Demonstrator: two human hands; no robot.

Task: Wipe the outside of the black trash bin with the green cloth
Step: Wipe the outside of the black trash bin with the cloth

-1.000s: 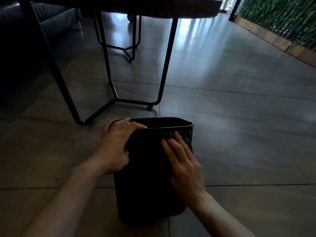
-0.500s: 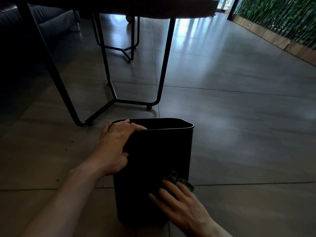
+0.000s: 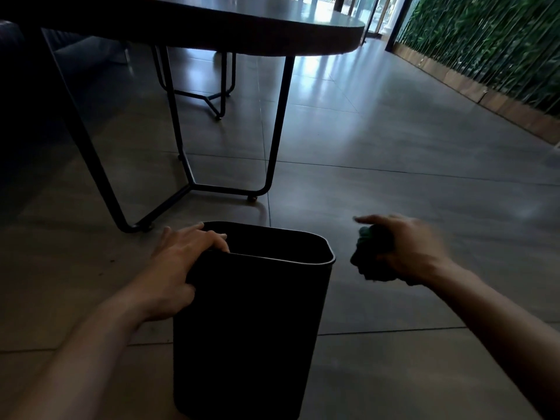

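The black trash bin (image 3: 251, 325) stands upright on the tiled floor in front of me, its open top toward the table. My left hand (image 3: 181, 262) grips the bin's rim at the near left corner, fingers curled over the edge. My right hand (image 3: 406, 250) is off the bin, to the right of its rim and apart from it, blurred by motion. It is closed around the bunched green cloth (image 3: 371, 259), which sticks out on the hand's left side. The index finger points left.
A dark table (image 3: 242, 22) on thin black metal legs (image 3: 275, 131) stands just beyond the bin. A wall of green plants (image 3: 491, 43) with a wooden base runs along the right. Dark seating sits at the far left. Grey floor tiles (image 3: 409, 183) stretch to the right.
My right hand lifted the cloth off the bin's near side and swung it up and out to the right of the rim. The left hand kept its hold on the rim.
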